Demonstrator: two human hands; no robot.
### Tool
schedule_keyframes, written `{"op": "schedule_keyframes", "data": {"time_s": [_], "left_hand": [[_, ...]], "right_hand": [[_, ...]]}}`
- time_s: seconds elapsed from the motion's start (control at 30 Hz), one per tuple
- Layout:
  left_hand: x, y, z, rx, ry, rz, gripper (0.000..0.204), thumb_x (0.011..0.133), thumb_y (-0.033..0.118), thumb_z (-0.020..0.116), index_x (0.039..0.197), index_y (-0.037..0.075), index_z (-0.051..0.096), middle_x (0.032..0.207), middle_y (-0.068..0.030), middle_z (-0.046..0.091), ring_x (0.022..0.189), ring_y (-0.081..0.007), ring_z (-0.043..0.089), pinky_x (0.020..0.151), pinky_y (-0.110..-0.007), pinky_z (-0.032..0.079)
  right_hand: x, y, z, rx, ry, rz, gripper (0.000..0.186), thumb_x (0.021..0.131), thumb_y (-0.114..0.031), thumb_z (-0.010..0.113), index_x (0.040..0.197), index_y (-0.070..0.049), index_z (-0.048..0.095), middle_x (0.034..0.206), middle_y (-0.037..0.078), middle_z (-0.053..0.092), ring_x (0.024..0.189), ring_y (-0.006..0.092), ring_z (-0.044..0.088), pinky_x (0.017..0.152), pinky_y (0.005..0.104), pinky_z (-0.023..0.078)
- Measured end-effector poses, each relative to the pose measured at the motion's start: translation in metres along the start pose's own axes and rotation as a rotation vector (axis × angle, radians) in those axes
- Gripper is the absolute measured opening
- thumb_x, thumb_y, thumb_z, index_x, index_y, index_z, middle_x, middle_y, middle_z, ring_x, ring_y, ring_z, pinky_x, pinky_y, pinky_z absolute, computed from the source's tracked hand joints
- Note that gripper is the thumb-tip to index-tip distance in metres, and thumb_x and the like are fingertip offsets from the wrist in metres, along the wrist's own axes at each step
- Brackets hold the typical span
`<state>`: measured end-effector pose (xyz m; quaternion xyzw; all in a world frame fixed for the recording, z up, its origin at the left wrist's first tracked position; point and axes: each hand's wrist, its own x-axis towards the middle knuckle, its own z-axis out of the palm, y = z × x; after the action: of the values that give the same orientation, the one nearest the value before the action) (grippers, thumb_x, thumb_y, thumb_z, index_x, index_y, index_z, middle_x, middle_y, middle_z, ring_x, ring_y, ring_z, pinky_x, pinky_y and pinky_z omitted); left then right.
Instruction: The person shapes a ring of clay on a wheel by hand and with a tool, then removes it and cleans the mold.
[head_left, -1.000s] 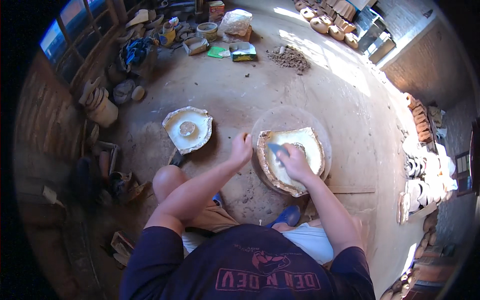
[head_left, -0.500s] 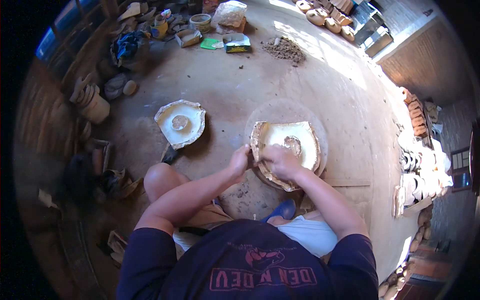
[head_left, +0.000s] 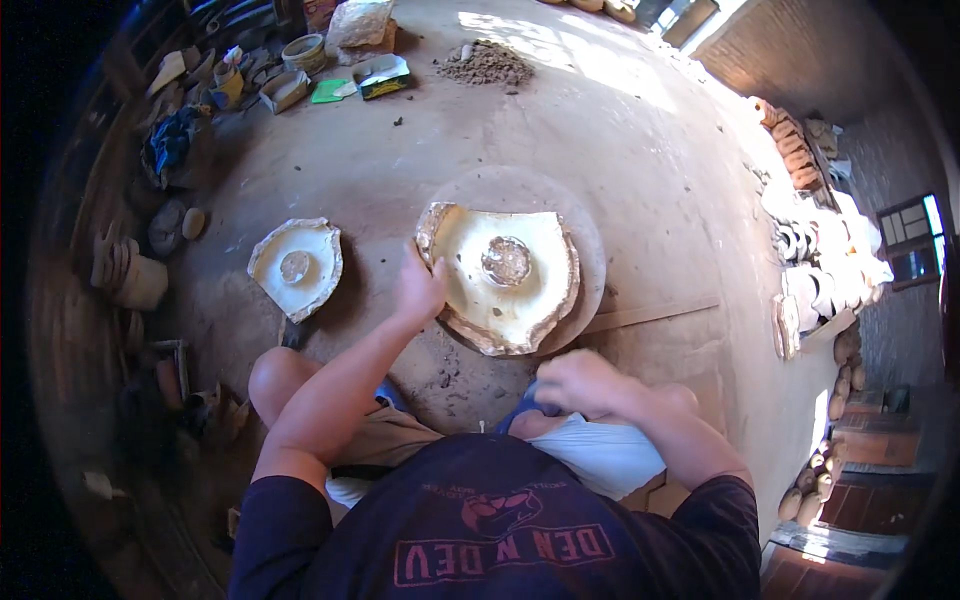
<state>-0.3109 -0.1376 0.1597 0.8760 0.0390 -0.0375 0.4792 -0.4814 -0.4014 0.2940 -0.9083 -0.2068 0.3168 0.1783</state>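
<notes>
A cream plaster mould piece point(head_left: 468, 283) with a rough brown rim and a round, dirt-crusted knob in its middle rests on a round grey disc point(head_left: 590, 300) on the floor. My left hand point(head_left: 420, 287) grips the mould's left rim, its fingers partly hidden at the outer side. Away from the mould, my right hand point(head_left: 580, 383) hovers over my right leg, blurred, with its fingers seeming curled; whether it holds anything does not show. Small dark crumbs lie inside the mould. A second, similar mould piece point(head_left: 318, 270) lies on the floor to the left.
Ahead on the floor are a heap of crumbly brown clay point(head_left: 487, 63), an open box point(head_left: 381, 76), a green sheet point(head_left: 328, 92) and a bucket point(head_left: 305, 54). Stacked pottery point(head_left: 795, 150) lines the right side. A pale pot point(head_left: 142, 283) stands at the far left.
My right hand has left the inside of the mould and drawn back toward my right leg. The left hand stays at the left rim. The whole view has shifted.
</notes>
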Motion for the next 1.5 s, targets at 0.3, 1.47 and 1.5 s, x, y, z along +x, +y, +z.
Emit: {"op": "schedule_keyframes", "data": {"time_s": [0.3,1.47,1.5], "left_hand": [[0.030,0.012,-0.009,0.191,-0.038,0.073,0.062,0.103,0.036,0.060,0.154,0.009,0.039,0.119,-0.0289,0.071,0.107,-0.0486,0.069,0.091,-0.055,0.054],[0.064,0.017,-0.016,-0.198,-0.109,0.143,0.051,0.085,0.006,0.079,0.130,-0.009,0.062,0.120,-0.0181,0.071,0.103,-0.0272,0.070,0.090,-0.039,0.057],[0.064,0.031,-0.029,-0.170,-0.115,0.129,0.052,0.089,0.001,0.073,0.137,-0.009,0.057,0.126,-0.0187,0.069,0.108,-0.0275,0.069,0.092,-0.039,0.058]], "right_hand": [[0.066,0.138,-0.047,0.039,0.749,0.215,0.022,0.102,-0.018,0.055,0.117,-0.007,0.067,0.112,0.018,0.067,0.110,0.0414,0.065,0.093,0.0512,0.053],[0.079,0.108,0.006,0.875,0.837,0.714,0.039,0.073,-0.027,0.083,0.090,0.008,0.075,0.086,0.026,0.075,0.082,0.0368,0.076,0.074,0.0427,0.061],[0.078,0.108,-0.002,0.887,0.981,0.625,0.042,0.071,-0.028,0.083,0.092,0.008,0.075,0.088,0.028,0.075,0.084,0.0380,0.076,0.077,0.0429,0.060]]}}
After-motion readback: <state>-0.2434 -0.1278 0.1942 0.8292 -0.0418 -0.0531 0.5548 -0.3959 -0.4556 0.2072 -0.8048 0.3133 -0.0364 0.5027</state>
